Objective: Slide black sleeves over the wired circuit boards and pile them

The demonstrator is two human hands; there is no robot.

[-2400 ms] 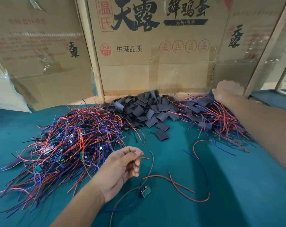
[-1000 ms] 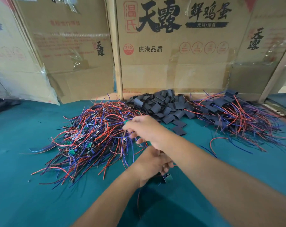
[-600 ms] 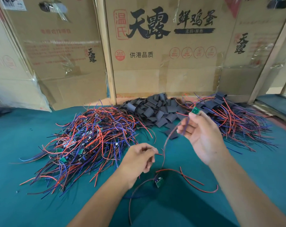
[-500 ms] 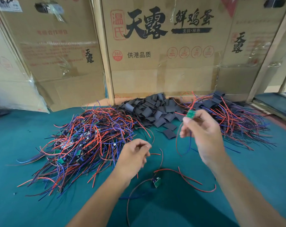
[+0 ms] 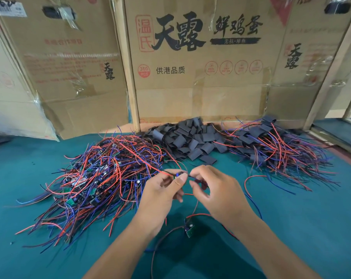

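- Left hand (image 5: 162, 195): raised above the green table (image 5: 303, 228), in front of the sleeve heap; thumb and fingers pinch a small wired circuit board (image 5: 177, 175) whose red and blue leads trail left towards the tangle
- Right hand (image 5: 217, 190): just beside the left hand, fingertips pinching the wires at the other end of the same board
- Sleeve heap (image 5: 187, 138): loose black sleeves piled against the cardboard boxes (image 5: 200, 77) at the table's far edge
- Unsleeved pile (image 5: 98, 178): a tangle of boards with red and blue wires, left of the sleeve heap
- Finished pile (image 5: 275, 150): boards already covered in black sleeves, right of the sleeve heap
- Spare board (image 5: 189, 229): lies on the table nearer than the sleeve heap, below both hands, its wires curling around it
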